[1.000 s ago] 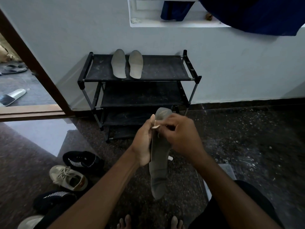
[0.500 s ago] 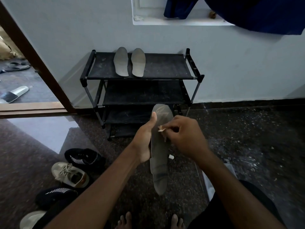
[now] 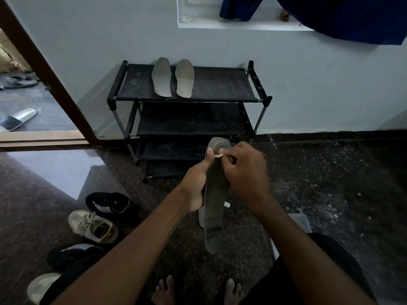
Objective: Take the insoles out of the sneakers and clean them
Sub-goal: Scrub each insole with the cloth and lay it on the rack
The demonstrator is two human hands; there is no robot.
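Observation:
My left hand [image 3: 195, 186] grips a grey insole [image 3: 214, 219] by its edge and holds it upright, toe end up, in front of me. My right hand [image 3: 247, 175] is closed on a small pale item [image 3: 218, 156] and presses it against the insole's upper part. Two more grey insoles [image 3: 162, 78] [image 3: 184, 78] lie side by side on the top shelf of a black shoe rack [image 3: 220, 85]. On the floor at the left stand a black sneaker [image 3: 110, 204], a beige sneaker [image 3: 92, 226] and another black striped sneaker [image 3: 72, 252].
The rack stands against the white wall. A doorway opens at the left, with a white slide sandal [image 3: 16, 118] beyond it. A clear plastic container [image 3: 301, 221] sits by my right knee. My bare feet [image 3: 165, 291] are on the dark speckled floor.
My right hand has shifted slightly along the upper part of the insole with the pale item. The left hand keeps the insole in about the same place.

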